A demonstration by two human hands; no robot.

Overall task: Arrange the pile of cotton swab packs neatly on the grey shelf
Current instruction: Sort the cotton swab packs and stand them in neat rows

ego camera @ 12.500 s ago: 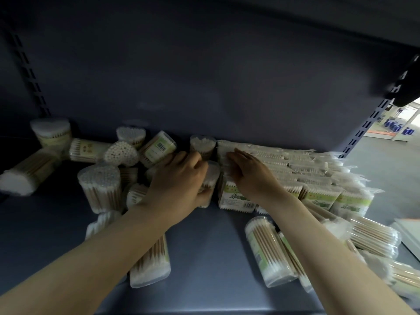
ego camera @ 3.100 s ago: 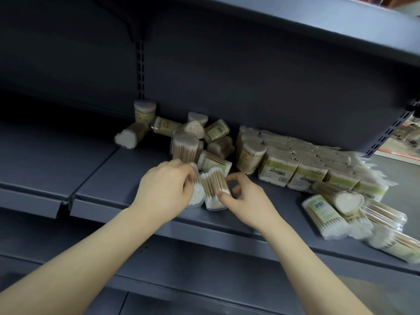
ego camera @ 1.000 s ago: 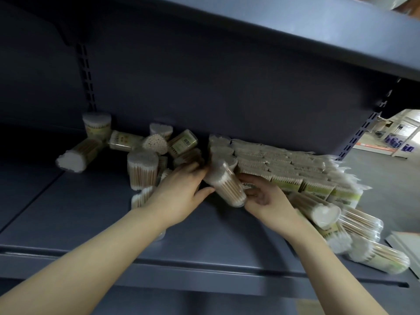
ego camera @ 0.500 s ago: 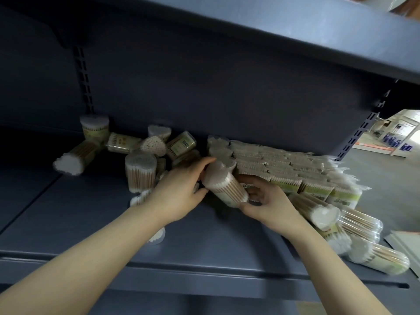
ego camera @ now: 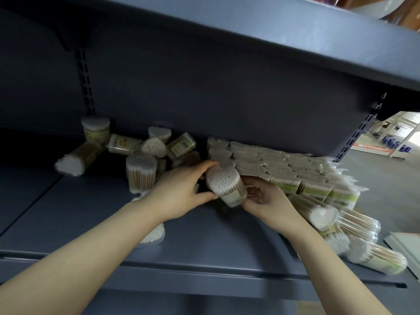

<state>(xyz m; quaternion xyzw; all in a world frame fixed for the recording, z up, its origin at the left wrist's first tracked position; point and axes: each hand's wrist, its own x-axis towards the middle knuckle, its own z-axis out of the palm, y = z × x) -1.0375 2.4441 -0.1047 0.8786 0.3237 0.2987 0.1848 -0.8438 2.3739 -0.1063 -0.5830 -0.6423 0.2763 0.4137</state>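
Observation:
A clear tub of cotton swabs (ego camera: 225,184) is tilted between both hands just above the grey shelf (ego camera: 91,208). My left hand (ego camera: 181,189) grips its left side, thumb below and fingers over its top. My right hand (ego camera: 266,201) holds its lower end from the right. Behind them three tubs stand in a line (ego camera: 219,151) beside tidy rows of flat swab bags (ego camera: 277,164). Several loose tubs (ego camera: 141,171) lie and stand jumbled at the back left. More tubs (ego camera: 322,214) are heaped at the right, partly hidden by my right arm.
The upper shelf (ego camera: 272,35) hangs low over the work area. A slotted upright (ego camera: 85,80) runs down the back panel at the left. One tub (ego camera: 152,235) lies under my left forearm near the shelf's front lip. An aisle floor (ego camera: 386,183) shows at the right.
Both hands have turned the held tub more upright and carried it slightly back toward the line of standing tubs. The camera view has shifted a little.

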